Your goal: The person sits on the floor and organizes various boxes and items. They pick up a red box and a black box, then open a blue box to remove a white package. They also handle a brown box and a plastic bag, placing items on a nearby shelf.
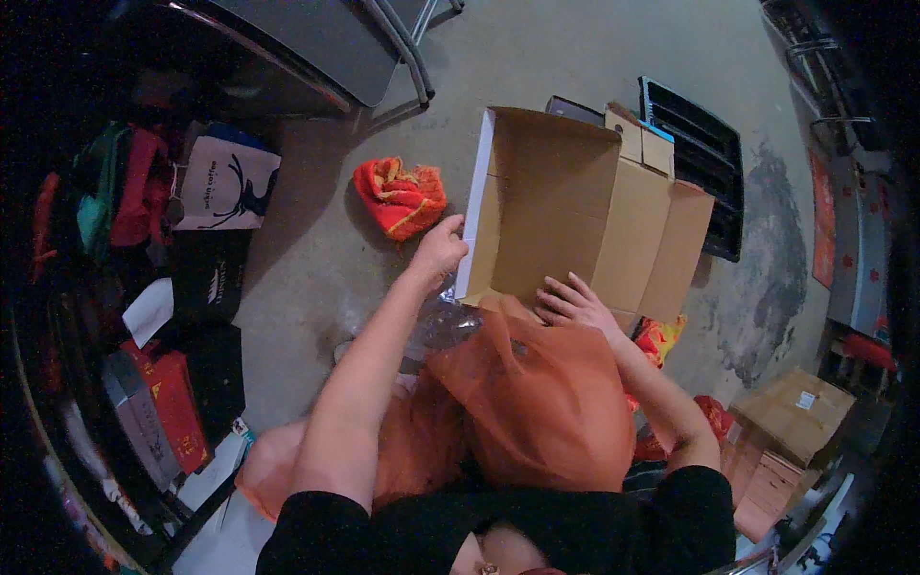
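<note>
An opened cardboard box (550,194) with a white outer face and bare brown inside stands tilted before me, its flaps (640,237) folded out to the right. My left hand (442,251) grips its white-edged left wall. Spread across the near edge of the box are the fingers of my right hand (575,309); they rest on the cardboard and do not close around anything visible. A full, thin orange bag (553,402) sits between my forearms, just below the box. Clear plastic wrap (445,323) lies on the floor under my left wrist.
A crumpled red and yellow cloth or bag (399,198) lies left of the box. Behind it to the right is a black slotted tray (708,172). Shopping bags (226,183) line the left side. Closed cartons (790,413) stand at right, and a folding table (316,43) at upper left.
</note>
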The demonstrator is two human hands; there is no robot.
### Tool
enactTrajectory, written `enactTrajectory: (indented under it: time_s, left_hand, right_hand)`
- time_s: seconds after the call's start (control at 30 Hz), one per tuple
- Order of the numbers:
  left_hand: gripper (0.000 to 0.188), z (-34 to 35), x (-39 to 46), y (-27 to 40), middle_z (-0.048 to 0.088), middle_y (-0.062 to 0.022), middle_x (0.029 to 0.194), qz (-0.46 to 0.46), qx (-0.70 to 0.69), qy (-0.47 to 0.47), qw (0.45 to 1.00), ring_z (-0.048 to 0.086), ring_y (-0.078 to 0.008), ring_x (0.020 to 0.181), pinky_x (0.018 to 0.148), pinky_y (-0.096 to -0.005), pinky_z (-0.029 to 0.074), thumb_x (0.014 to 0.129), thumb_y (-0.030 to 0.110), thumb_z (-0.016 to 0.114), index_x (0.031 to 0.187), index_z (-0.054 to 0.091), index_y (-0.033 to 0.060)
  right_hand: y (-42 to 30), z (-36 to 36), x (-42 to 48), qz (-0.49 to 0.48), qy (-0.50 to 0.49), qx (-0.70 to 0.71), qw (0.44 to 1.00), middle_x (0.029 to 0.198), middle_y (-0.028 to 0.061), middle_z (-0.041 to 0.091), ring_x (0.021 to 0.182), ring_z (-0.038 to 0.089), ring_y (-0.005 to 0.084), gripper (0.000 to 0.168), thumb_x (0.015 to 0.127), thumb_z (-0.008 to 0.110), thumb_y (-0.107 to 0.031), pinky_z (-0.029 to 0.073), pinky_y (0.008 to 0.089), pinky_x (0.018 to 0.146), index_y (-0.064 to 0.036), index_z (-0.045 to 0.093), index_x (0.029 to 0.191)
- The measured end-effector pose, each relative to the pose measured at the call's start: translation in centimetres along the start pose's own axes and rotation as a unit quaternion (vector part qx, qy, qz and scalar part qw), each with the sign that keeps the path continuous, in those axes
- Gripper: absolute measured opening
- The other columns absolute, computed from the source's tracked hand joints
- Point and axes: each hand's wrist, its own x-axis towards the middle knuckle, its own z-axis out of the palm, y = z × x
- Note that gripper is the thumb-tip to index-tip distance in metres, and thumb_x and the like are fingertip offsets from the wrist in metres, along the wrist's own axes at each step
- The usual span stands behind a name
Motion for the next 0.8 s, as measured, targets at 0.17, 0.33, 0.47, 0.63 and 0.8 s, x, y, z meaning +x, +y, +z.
enactTrajectory:
  time_s: [0.17,0.33,0.47,0.63,0.8]
  left_hand:
    - [0.040,1.1,0.6,-4.0,0.068,-0.0061,0.092,0.137,0.276,0.088,0.947,0.064,-0.0137,0.078,0.069,-0.0269,0.051,0.082,0.003,0.059,0.121,0.054,-0.0004]
    - [0.037,1.9,1.0,-5.3,0.068,-0.0104,0.098,0.202,0.188,0.082,0.958,0.066,-0.0172,0.088,0.077,-0.0281,0.051,0.080,0.005,0.062,0.116,0.057,-0.0019]
    - [0.044,3.4,-1.2,-1.3,0.066,-0.0122,0.106,0.130,0.277,0.059,0.950,0.064,-0.0187,0.094,0.081,-0.0303,0.049,0.078,0.013,0.066,0.118,0.057,-0.0010]
    - [0.075,3.5,-0.4,4.6,0.060,-0.0202,0.115,0.193,0.141,0.045,0.970,0.060,-0.0276,0.105,0.091,-0.0365,0.045,0.070,0.028,0.069,0.134,0.041,0.0020]
    - [0.079,5.5,-2.0,7.4,0.052,-0.0129,0.126,0.280,0.186,-0.002,0.942,0.050,-0.0210,0.118,0.099,-0.0326,0.039,0.068,0.016,0.065,0.139,0.034,0.0028]
  right_hand:
    - [5.4,-4.5,5.7,0.028,0.092,-0.019,0.995,0.140,0.0110,0.043,0.133,0.036,0.0316,0.051,0.075,0.063,-0.015,0.028,0.0509,0.110,-0.013,0.053,0.126]
    - [11.2,-9.6,16.0,0.174,0.192,-0.298,0.919,0.134,0.0121,0.048,0.125,0.044,0.0318,0.054,0.074,0.067,-0.015,0.039,0.0439,0.102,-0.014,0.054,0.126]
    - [15.3,-9.8,20.4,0.300,-0.101,-0.127,0.940,0.119,0.0112,0.059,0.105,0.058,0.0319,0.028,0.077,0.061,-0.014,0.051,0.0393,0.085,-0.013,0.065,0.105]
    - [9.3,-12.1,19.4,0.109,0.001,-0.117,0.987,0.108,0.0121,0.064,0.096,0.062,0.0317,0.027,0.075,0.058,-0.009,0.052,0.0395,0.079,-0.011,0.067,0.101]
    - [4.7,-13.0,15.7,0.092,0.038,0.013,0.995,0.108,0.0144,0.063,0.097,0.062,0.0321,0.039,0.070,0.065,-0.010,0.051,0.0397,0.081,-0.008,0.063,0.108]
